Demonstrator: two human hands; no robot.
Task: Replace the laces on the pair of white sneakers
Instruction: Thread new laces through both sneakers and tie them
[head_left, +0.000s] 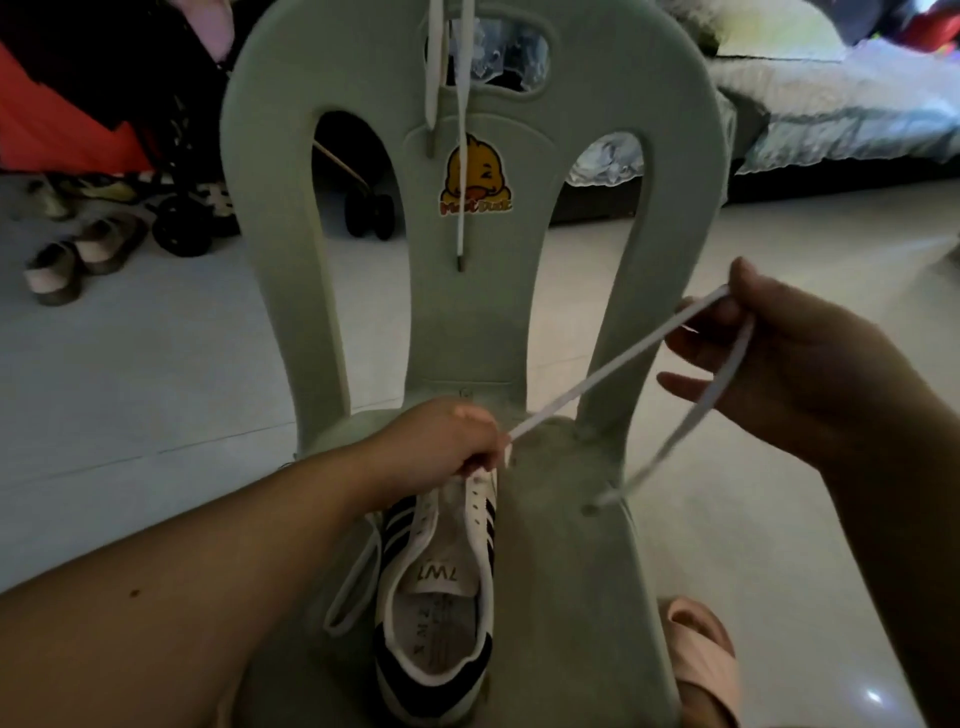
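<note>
A white sneaker (441, 592) with dark side stripes lies on the seat of a pale green plastic chair (566, 597), toe pointing away from me. My left hand (441, 441) grips the sneaker's front near the lowest eyelets. A white lace (613, 374) runs taut from there up to my right hand (779, 364), which pinches it; the lace's free end loops down to the seat. The lace's other end lies in a loop left of the sneaker. A second white lace (461, 156) hangs over the chair's backrest.
The chair's backrest (478, 322) carries a yellow duck sticker (475, 176). A pink slipper (701, 654) lies by the chair at lower right. Shoes (78, 254) and a stroller (182, 208) stand at the left, a bed (841, 104) at the back right. Pale tiled floor lies all around.
</note>
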